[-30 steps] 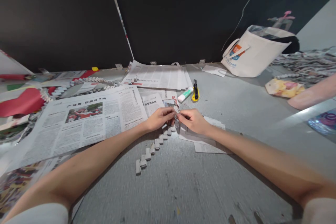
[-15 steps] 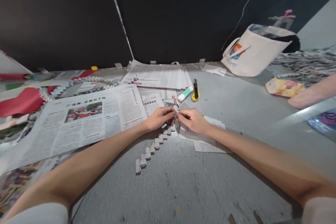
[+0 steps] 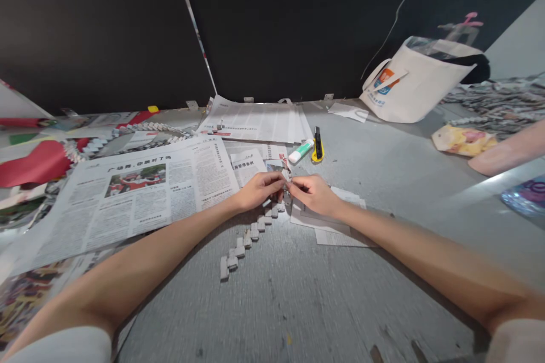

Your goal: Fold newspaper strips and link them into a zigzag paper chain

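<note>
A zigzag chain of folded paper pieces [image 3: 240,248] lies on the grey table and runs up to my hands. My left hand [image 3: 263,190] is pinched at the chain's upper end, its fingertips meeting those of my right hand [image 3: 312,193]. The right hand is pinched there too, on the same end of the paper chain. Exactly which piece each hand grips is mostly hidden by the fingers. Beneath my right wrist lie cut paper sheets [image 3: 340,237]. Just beyond the hands are a white and green glue stick [image 3: 300,151] and a yellow and black cutter [image 3: 317,147].
Newspaper sheets [image 3: 140,198] spread over the left side, with red paper [image 3: 36,164] beyond. More sheets [image 3: 255,122] lie by the dark panel. At the right are a white bag [image 3: 415,82], a patterned packet [image 3: 464,140], a pile of paper strips [image 3: 506,102] and another person's arm [image 3: 511,150].
</note>
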`<action>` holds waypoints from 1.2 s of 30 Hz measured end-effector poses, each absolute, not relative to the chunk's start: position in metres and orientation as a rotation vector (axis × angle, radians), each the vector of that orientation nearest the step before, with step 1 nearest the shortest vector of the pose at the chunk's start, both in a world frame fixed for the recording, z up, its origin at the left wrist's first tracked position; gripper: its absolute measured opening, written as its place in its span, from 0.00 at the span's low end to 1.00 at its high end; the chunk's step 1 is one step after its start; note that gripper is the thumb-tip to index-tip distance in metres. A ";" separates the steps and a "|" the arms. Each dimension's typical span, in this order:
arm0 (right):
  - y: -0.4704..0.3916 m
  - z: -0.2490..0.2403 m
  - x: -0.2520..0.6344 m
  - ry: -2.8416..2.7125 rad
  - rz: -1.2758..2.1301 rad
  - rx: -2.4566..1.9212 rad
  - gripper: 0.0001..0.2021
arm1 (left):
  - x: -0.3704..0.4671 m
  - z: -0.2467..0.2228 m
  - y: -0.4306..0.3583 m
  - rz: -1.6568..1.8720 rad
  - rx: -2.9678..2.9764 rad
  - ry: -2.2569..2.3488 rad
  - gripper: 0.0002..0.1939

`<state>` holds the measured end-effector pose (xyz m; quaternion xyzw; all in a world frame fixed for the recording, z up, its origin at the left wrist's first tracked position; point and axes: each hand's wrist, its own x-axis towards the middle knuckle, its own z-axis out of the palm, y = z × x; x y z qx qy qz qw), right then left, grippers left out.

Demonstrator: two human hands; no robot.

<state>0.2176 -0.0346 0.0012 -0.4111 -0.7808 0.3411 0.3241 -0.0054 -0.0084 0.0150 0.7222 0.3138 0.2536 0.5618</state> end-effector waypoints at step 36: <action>-0.039 0.006 0.217 -2.158 0.845 -0.995 0.21 | -0.003 0.015 -0.009 0.522 1.833 0.863 0.09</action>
